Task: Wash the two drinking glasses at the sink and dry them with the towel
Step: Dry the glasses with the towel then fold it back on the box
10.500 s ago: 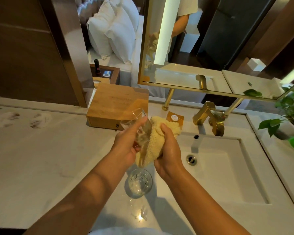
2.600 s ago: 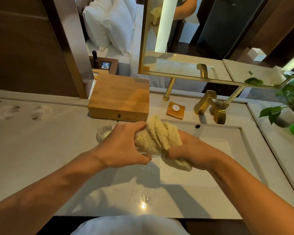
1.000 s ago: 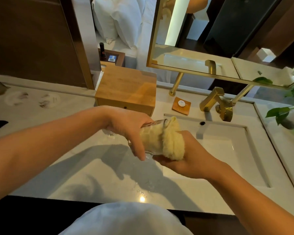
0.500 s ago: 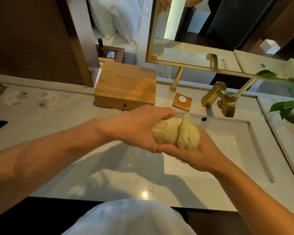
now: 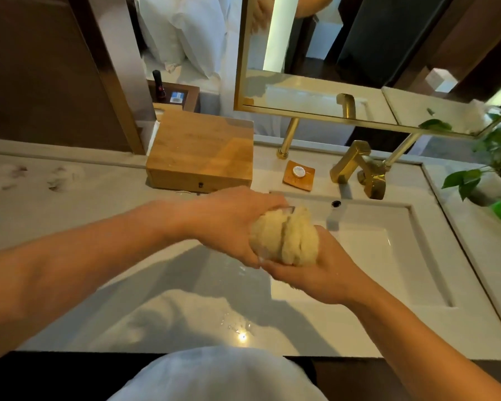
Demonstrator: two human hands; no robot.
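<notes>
My left hand (image 5: 232, 221) grips a clear drinking glass (image 5: 287, 209) lying on its side above the counter, just left of the sink (image 5: 388, 256). Only its rim and a bit of its base show. A pale yellow towel (image 5: 287, 238) is bunched in and around the glass, and my right hand (image 5: 315, 270) cups it from below. The other glass (image 5: 184, 193) stands on the counter in front of the wooden box, mostly hidden behind my left wrist.
A wooden box (image 5: 200, 151) stands at the back of the counter. A gold faucet (image 5: 356, 166) and a small soap dish (image 5: 298, 175) sit behind the sink. A green plant (image 5: 495, 157) is at the right. Water drops lie on the counter near the front edge.
The hands and the towel-wrapped glass have shifted slightly right, toward the sink. The left hand has turned further over the glass, and more towel covers it now.
</notes>
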